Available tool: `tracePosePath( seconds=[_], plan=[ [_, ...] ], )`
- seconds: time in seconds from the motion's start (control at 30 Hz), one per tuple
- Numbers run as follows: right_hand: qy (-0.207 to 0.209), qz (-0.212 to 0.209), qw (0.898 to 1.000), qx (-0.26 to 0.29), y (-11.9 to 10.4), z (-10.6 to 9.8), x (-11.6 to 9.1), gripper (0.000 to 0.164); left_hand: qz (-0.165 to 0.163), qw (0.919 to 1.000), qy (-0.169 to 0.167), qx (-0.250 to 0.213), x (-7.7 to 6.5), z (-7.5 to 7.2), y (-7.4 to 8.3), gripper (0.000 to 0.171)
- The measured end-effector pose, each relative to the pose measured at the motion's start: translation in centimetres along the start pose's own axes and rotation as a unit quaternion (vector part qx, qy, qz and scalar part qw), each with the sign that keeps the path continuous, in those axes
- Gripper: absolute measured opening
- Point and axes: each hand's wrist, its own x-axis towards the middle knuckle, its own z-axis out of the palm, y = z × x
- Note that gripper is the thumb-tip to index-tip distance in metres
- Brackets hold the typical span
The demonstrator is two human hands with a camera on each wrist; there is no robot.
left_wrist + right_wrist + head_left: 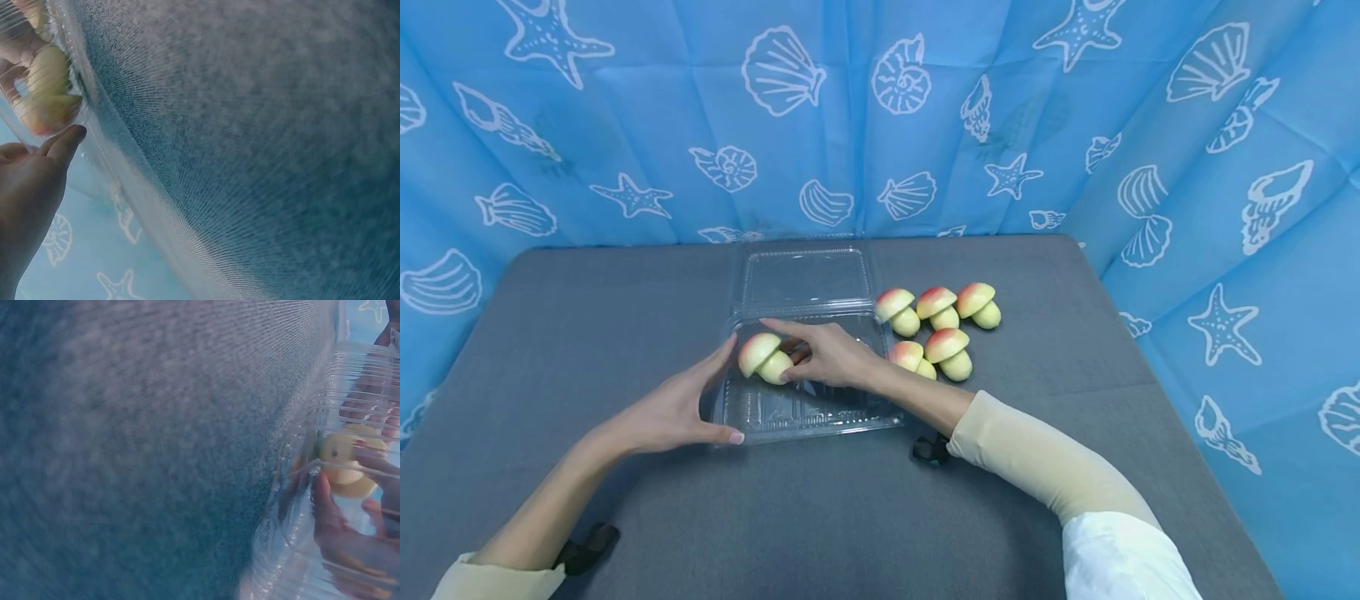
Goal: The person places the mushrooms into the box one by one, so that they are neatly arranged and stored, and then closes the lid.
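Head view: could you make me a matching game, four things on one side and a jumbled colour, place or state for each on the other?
Things
1. Curtain
2. Box
3. Left hand
4. Right hand

Descriptions
A. Spread at the box's left side
B. Clear plastic
C. Holding a mushroom
D. Blue, with white patterns

Pairs: 1-D, 2-B, 3-A, 4-C.

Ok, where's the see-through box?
In the head view, the box lies open on the table, left of centre, with the left hand at its left edge and five mushrooms by its right edge.
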Motion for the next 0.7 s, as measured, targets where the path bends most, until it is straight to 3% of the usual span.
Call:
tracePosePath(
  seconds=[0.47,0.7],
  plan=[
    [0.016,0.023,0.999,0.014,-0.2,-1.3,-1.1,0.071,-0.009,0.9999,-0.005,0.006,0.0,-0.2,0.0,0.128],
    [0.053,0.014,0.998,0.038,0.0,-2.3,-1.9,0.057,-0.004,0.9999,0.005,0.014,0.0,-0.1,-0.1,0.129]
  ],
)
